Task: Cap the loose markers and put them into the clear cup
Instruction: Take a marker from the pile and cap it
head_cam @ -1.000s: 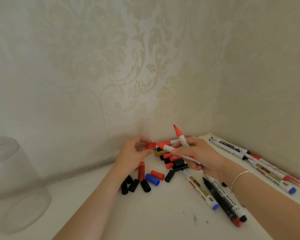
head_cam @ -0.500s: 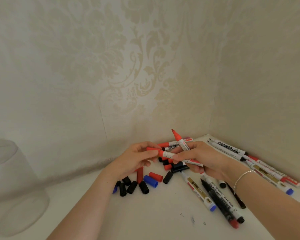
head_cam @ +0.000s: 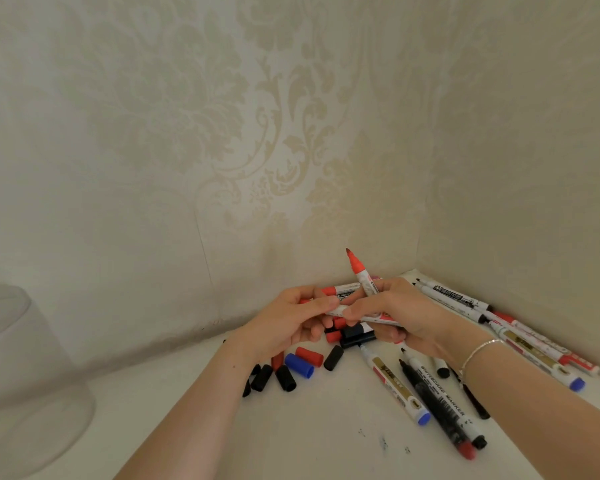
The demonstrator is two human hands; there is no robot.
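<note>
A white surface (head_cam: 309, 445) meets two walls covered in cream damask wallpaper (head_cam: 222, 133), forming a far corner.

Near that corner, the left hand (head_cam: 288, 323) and right hand (head_cam: 402, 313) meet above a pile of pens and caps. The left hand's fingers (head_cam: 321, 303) are curled, thumb and forefinger pinching the red-capped end of a white marker (head_cam: 340, 310) that lies level between both hands. The right hand's fingers (head_cam: 364, 304) curl round the same marker's barrel and also hold a second red marker (head_cam: 361, 275), uncapped, its tip pointing up toward the wall.

The clear cup (head_cam: 25, 375) stands at the surface's left edge, well apart from the hands.

Below the left hand lie loose caps: a blue cap (head_cam: 299, 365), a red cap (head_cam: 309, 356), and several black caps (head_cam: 284, 377), close together. Under the hands more red and black caps are partly hidden.

Toward the near right lie a white marker with a gold band and blue end (head_cam: 394, 384) and, just beside it, a black pen printed "WHITEBOARD MARKER" (head_cam: 440, 407). Along the right wall more markers (head_cam: 465, 301) lie in a row; their labels are too small to read. The right wrist wears a thin silver bracelet (head_cam: 478, 351). Small ink specks (head_cam: 383, 443) mark the surface near the front edge.
</note>
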